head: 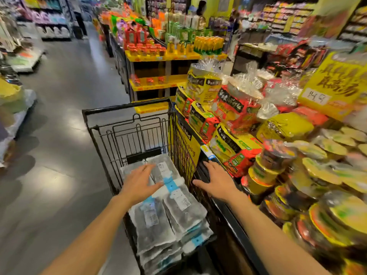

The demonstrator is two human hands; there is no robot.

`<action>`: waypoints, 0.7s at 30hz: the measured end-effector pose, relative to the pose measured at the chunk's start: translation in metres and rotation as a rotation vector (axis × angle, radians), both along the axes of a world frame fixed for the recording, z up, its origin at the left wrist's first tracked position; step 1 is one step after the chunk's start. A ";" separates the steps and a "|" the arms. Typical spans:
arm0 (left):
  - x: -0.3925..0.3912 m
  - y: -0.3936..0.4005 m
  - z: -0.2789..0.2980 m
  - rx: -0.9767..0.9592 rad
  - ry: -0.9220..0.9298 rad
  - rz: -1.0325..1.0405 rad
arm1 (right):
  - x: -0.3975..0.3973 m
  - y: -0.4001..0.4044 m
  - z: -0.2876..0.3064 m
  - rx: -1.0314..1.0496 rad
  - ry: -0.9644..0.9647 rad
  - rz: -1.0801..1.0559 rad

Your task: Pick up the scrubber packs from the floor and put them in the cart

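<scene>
The scrubber packs (168,207) lie inside the black wire cart (127,108), stacked in two overlapping rows that run from the far end of the basket toward six o'clock. They lie flat on their broad faces, likely because the soft grey pads in clear wrap slump if stood on edge, and flat stacking keeps the pile from sliding out over the low near rim.

The left hand (139,183) hovers over the far end of the stack at about eleven o'clock from the pile's middle, fingers straight and spread, palm down. It holds nothing; whether the fingertips touch the top pack cannot be told. The spread palm reads as a hand patting or levelling the pile.

The right hand (216,182) is at three o'clock from the left, also flat and holding nothing, fingers extended over the cart's right rim where the cart stands just beside the display shelf (206,150). It probably steadies the cart against that edge.

The shelf, at one to four o'clock, is heaped with yellow and red noodle packs (232,141) and bowl cups (278,155). The grey floor (59,135) at nine o'clock shows no scrubber packs in this view, so the task looks close to done, though the floor near the feet is hidden.
</scene>
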State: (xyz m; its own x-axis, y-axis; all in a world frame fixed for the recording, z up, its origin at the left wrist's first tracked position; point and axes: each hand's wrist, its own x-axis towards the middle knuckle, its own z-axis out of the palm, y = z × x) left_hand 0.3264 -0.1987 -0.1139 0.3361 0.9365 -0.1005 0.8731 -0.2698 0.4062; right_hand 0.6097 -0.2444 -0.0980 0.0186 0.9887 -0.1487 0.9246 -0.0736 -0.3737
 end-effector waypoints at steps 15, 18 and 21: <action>0.176 -0.182 0.037 0.075 0.026 -0.893 | 0.015 -0.368 0.052 0.100 -0.058 -0.756; 0.220 -0.265 0.047 0.082 0.018 -1.096 | 0.014 -0.472 0.052 0.104 -0.068 -0.972; 0.257 -0.365 0.058 0.141 0.006 -1.323 | 0.003 -0.592 0.048 0.068 -0.087 -1.209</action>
